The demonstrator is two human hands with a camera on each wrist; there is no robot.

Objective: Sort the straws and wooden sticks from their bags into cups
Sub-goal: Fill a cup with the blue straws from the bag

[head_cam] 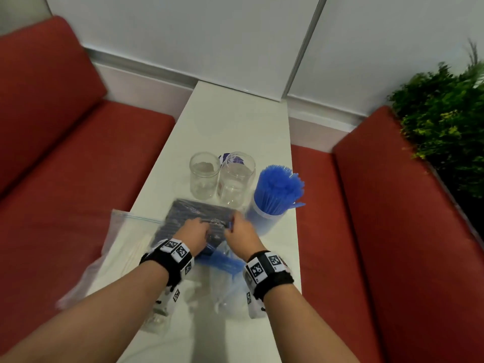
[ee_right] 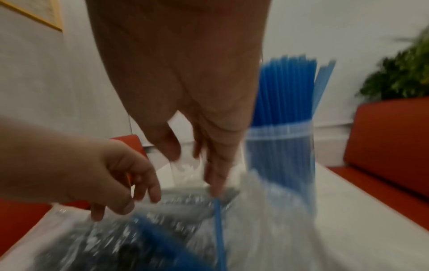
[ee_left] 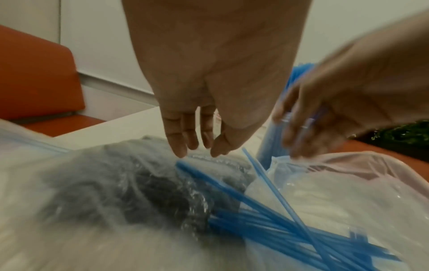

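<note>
On the table (head_cam: 235, 121), the right hand (head_cam: 239, 233) pinches one blue straw (ee_right: 219, 216) with its fingers above the bags (dark straws inside one), while the left hand (head_cam: 192, 233) hovers with fingers loosely apart near two empty cups (head_cam: 204, 176).

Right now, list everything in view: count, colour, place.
cup of straws: one, clear, packed with blue straws, table's right side.
empty cups: two, clear, side by side at mid table.
bag of dark straws: one, clear plastic, under both hands.
loose blue straws: several, lying in the bags' plastic near the wrists.
zip bag: one, clear, table's left edge.
table: one, white.
sofas: red, both sides.
plant: green, far right.
left hand: on the bag.
right hand: pinching a blue straw.
</note>
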